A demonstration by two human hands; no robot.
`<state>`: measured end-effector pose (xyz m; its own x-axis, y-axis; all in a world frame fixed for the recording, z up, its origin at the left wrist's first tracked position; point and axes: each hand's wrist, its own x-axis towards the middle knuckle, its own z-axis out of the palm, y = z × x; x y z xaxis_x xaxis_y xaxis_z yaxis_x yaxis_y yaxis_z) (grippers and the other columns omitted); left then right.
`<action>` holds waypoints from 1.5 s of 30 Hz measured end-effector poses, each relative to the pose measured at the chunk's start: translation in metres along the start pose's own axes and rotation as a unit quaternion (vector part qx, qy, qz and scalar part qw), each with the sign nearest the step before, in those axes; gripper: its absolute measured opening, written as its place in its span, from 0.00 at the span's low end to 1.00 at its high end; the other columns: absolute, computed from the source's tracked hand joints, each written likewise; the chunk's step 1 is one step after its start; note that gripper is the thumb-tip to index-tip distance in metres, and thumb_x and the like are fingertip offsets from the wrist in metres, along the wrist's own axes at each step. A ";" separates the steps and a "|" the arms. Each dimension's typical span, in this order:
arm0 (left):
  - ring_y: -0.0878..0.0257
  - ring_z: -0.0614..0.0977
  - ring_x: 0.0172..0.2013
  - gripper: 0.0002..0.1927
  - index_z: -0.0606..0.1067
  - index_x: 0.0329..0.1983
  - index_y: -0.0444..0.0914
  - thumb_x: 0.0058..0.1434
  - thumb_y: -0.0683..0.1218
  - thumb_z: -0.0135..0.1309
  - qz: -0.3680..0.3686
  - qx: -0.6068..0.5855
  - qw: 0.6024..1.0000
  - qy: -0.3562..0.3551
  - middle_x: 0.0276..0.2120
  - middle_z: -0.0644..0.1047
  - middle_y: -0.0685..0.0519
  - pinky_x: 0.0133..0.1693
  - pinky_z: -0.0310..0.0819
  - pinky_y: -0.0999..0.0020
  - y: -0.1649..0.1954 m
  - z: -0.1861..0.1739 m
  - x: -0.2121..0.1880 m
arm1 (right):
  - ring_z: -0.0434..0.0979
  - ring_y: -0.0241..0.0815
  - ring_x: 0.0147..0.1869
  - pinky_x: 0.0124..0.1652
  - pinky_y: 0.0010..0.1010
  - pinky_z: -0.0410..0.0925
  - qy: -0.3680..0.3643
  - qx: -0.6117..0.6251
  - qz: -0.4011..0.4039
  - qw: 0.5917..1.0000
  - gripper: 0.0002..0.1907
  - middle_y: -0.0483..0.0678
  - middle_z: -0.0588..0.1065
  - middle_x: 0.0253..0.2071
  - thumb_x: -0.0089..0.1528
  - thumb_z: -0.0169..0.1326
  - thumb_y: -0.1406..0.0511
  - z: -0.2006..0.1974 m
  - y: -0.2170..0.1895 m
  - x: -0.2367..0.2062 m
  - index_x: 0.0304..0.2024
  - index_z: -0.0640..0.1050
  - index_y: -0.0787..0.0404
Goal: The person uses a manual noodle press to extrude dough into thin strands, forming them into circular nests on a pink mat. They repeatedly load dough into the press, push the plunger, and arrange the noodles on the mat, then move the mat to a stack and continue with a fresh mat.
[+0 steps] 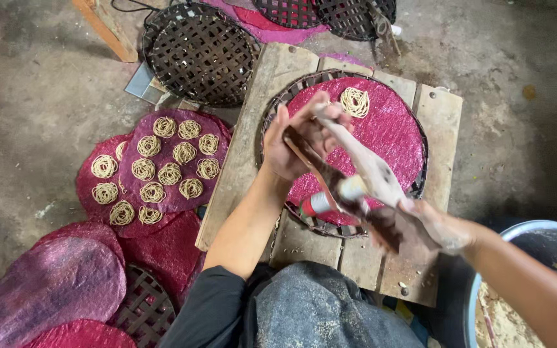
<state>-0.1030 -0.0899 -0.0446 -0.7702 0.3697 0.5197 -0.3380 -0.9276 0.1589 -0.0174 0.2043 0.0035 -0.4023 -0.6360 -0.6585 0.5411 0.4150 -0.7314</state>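
Gripping a long wooden press [356, 193] with both hands over the magenta mat [391, 132] on the woven tray [278, 106]. It's looking dark brown, dough-smeared, with a red-and-silver cylinder in the middle. The left hand [294, 145] fingers are wrapping its far end at 12 o'clock, the right hand [443, 229] fingers are clamping the near handle at 4 o'clock. One noodle coil [354, 101] is lying beyond at 12 o'clock.
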 end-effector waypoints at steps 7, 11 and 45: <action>0.59 0.77 0.44 0.23 0.68 0.47 0.44 0.71 0.66 0.40 0.088 -0.057 0.991 0.084 0.38 0.74 0.56 0.56 0.70 0.58 0.023 -0.040 0.010 | 0.80 0.45 0.49 0.49 0.39 0.73 0.171 -0.215 0.067 0.959 0.49 0.53 0.77 0.42 0.60 0.24 0.33 -0.018 -0.032 0.043 0.51 0.74 0.66; 0.62 0.77 0.41 0.23 0.69 0.46 0.45 0.70 0.68 0.42 0.097 -0.052 0.991 0.072 0.37 0.74 0.57 0.53 0.69 0.59 0.031 -0.060 0.001 | 0.84 0.45 0.37 0.42 0.38 0.78 0.175 -0.293 0.057 0.938 0.51 0.53 0.80 0.29 0.59 0.19 0.31 0.000 -0.038 0.060 0.35 0.81 0.62; 0.64 0.62 0.26 0.43 0.73 0.52 0.38 0.65 0.73 0.19 -0.310 0.404 0.784 0.355 0.32 0.77 0.53 0.27 0.55 0.65 0.008 -0.094 -0.030 | 0.77 0.40 0.30 0.35 0.36 0.71 0.248 -0.276 -0.022 0.928 0.35 0.48 0.77 0.24 0.63 0.40 0.41 -0.024 -0.051 0.033 0.38 0.77 0.66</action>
<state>-0.1333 -0.1039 -0.1380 -0.7976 0.4331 -0.4199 -0.5339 -0.1827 0.8256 -0.0757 0.1784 0.0148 -0.7797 -0.3389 -0.5266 0.1101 0.7536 -0.6481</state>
